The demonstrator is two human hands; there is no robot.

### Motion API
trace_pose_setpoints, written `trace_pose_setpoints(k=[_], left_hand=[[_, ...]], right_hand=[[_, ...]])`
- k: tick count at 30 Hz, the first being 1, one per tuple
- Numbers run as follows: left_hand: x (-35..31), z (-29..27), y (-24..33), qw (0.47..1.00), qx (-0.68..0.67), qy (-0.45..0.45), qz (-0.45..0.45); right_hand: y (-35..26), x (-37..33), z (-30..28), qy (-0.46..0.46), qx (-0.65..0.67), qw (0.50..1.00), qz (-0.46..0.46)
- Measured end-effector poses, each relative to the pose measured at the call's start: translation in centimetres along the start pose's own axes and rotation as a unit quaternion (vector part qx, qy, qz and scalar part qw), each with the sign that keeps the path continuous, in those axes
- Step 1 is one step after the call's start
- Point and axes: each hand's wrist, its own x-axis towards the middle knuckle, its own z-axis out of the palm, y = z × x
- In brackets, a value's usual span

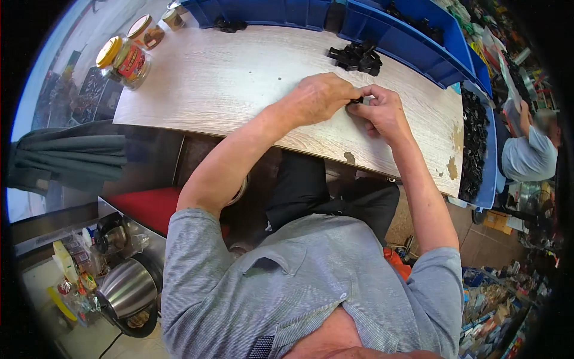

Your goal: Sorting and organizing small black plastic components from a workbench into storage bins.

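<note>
Above the right half of the white wood-grain table (215,90), my two hands meet at a small black part (356,101). My left hand (324,97) pinches it from the left, knuckles up. My right hand (381,112) grips its other side between thumb and forefinger, the remaining fingers curled. Most of the part is hidden by my fingertips, so its exact kind cannot be made out. Just beyond my hands lies a heap of similar black parts (357,58).
Blue bins (412,51) line the table's far edge; a blue tray (489,161) full of black parts adjoins its right end. A yellow-lidded jar (128,63) stands far left, near two small tubs. A steel kettle (127,290) sits lower left. Another person (529,155) is at the right.
</note>
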Motion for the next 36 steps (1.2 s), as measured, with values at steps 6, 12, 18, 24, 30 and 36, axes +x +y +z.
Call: trace_pose_setpoints(k=[6, 12, 18, 24, 30, 36], left_hand=[[-1.2, -0.2, 1.5, 0.997, 0.077, 0.015, 0.020], [-1.7, 0.2, 0.9, 0.995, 0.097, 0.012, 0.015], [-1.9, -6.3, -7.7, 0.920, 0.250, 0.289, -0.085], [-5.7, -12.4, -16.7, 0.862, 0.379, 0.241, -0.235], [-6.3, -12.2, -16.6, 0.883, 0.350, 0.231, -0.213], [-6.7, -10.9, -12.9, 0.911, 0.309, 0.210, -0.172]], right_hand=[[-0.1, 0.1, 0.0, -0.008, -0.003, 1.000, -0.002], [0.2, 0.2, -0.1, -0.011, -0.015, 1.000, -0.002], [0.1, -0.3, -0.1, 0.021, -0.011, 1.000, 0.002], [0.2, -0.4, 0.5, 0.037, 0.005, 0.999, 0.002], [-0.1, -0.5, 0.5, 0.055, 0.019, 0.998, 0.011], [0.2, -0.5, 0.2, 0.059, 0.023, 0.998, 0.010]])
